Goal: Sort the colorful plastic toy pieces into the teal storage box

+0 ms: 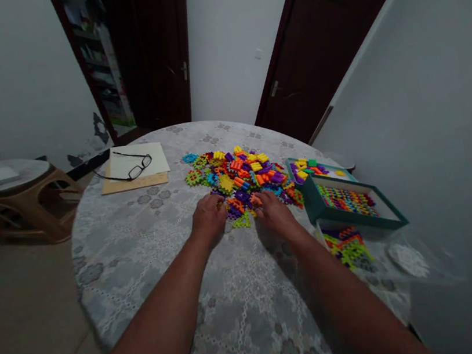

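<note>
A heap of colourful plastic interlocking building pieces (226, 183) lies on the round table, with toothed edges in yellow, orange, purple, blue and green. My left hand (209, 215) is at the near left edge of the heap, fingers curled in; what they hold, if anything, is hidden. Across from it, my right hand (273, 210) has its fingers closed at the near right edge, around a small orange building piece (255, 199). Between the two hands lie purple and orange pieces, and a lime-green triangular piece (241, 221) sits closest to me.
Right of the heap stand a green box (314, 207) with rows of coloured pieces and a shallow tray (327, 171) of loose blocks. Nearer lies a clear bag (376, 233) with more pieces. Glasses (135, 172) rest on paper (156, 156) at the left; a stool (39, 210) stands beyond.
</note>
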